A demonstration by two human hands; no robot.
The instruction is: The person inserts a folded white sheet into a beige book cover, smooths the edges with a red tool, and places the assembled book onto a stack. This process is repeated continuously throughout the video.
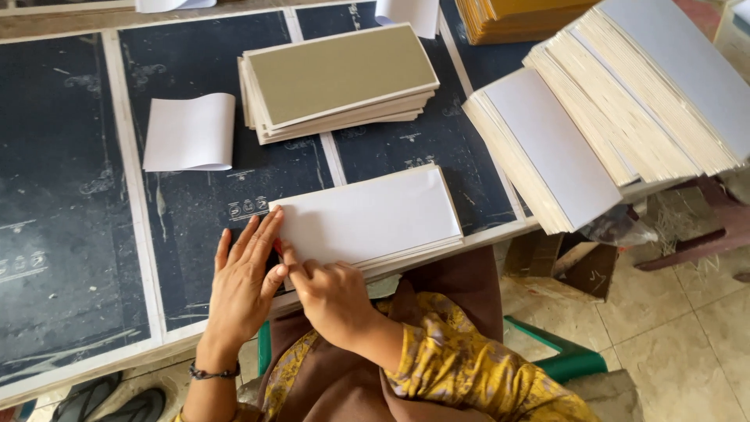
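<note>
The left hand point(244, 283) is laid open and flat on the dark table point(70, 234), its fingers spread against the near left corner of a small stack of white-faced boards point(367, 217). That same corner is pinched by the curled fingers of the right hand point(332, 297). Beyond the hands a grey-topped stack point(340, 78) is seen, with a curled white sheet point(190, 133) to its left.

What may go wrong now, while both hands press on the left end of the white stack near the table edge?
1. The white stack lies close to the table edge; a push from the left hand or right hand might slide boards off.
2. The tall fanned stacks overhang the table on the right and may topple.
</note>
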